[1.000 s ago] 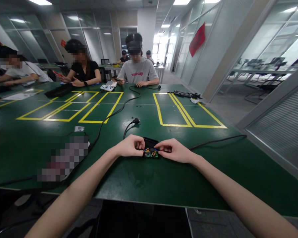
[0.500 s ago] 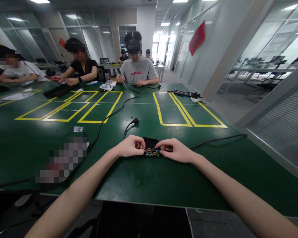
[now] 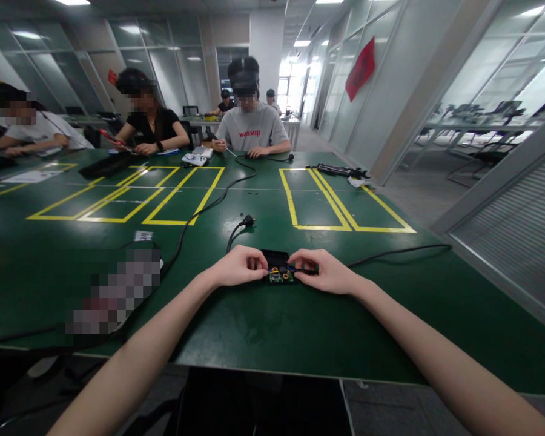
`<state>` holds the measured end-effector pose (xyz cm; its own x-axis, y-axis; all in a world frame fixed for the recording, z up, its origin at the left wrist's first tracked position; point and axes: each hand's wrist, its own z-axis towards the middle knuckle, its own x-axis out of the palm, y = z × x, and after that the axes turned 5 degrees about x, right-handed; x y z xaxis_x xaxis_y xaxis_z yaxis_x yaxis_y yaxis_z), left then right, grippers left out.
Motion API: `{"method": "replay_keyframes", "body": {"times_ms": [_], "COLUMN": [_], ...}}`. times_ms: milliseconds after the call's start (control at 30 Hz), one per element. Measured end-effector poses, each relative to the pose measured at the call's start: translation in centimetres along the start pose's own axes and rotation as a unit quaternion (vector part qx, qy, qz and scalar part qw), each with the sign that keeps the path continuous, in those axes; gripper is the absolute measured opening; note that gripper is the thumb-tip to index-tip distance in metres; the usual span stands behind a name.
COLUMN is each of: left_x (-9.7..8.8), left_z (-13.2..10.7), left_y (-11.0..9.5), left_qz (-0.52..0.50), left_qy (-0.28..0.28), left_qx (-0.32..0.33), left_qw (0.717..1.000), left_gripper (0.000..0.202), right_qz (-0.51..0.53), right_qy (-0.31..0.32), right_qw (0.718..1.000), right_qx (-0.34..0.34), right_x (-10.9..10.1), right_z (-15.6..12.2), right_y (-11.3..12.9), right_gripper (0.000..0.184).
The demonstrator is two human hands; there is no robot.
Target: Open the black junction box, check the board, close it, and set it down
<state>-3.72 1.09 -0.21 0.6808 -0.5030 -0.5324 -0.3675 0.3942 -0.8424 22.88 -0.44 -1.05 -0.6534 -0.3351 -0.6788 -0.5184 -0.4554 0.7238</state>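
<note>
A small black plastic case (image 3: 274, 257) lies open on the green table, with a circuit board (image 3: 280, 277) and copper-coloured ring coils in it. My left hand (image 3: 241, 266) is closed at the case's left end, pinching the power cord where blue and yellow wires come out at the fingertips. The cord's black plug (image 3: 249, 221) lies beyond that hand. At the right end, my right hand (image 3: 327, 272) pinches a black cable (image 3: 307, 272), and a blue wire runs from it towards the board. The fingers partly hide both wire ends.
A long black cord (image 3: 222, 197) crosses the table left of the plug. A blurred-out object (image 3: 118, 293) lies at the left, by a paper label (image 3: 144, 236). Yellow tape outlines (image 3: 322, 229) mark the table. Co-workers sit opposite; one person (image 3: 254, 124) holds a thin tool.
My right hand has shifted slightly right and up, and more of the black cable shows between its fingers. My left hand has barely moved. A co-worker at the left has raised a red-handled tool.
</note>
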Motion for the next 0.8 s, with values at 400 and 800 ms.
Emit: {"method": "replay_keyframes", "body": {"times_ms": [400, 800], "left_x": [0.22, 0.04], "left_z": [0.02, 0.03], "left_y": [0.4, 0.26], "left_qz": [0.045, 0.102], "left_qy": [0.013, 0.04], "left_qx": [0.041, 0.055], "left_qw": [0.998, 0.992], "left_gripper": [0.014, 0.014], "right_qz": [0.011, 0.033], "right_qy": [0.012, 0.07], "right_qw": [1.0, 0.997], "right_qx": [-0.003, 0.03], "right_x": [-0.44, -1.01], "right_z": [-0.01, 0.11], "right_y": [-0.64, -0.57], "right_gripper": [0.009, 0.012]}}
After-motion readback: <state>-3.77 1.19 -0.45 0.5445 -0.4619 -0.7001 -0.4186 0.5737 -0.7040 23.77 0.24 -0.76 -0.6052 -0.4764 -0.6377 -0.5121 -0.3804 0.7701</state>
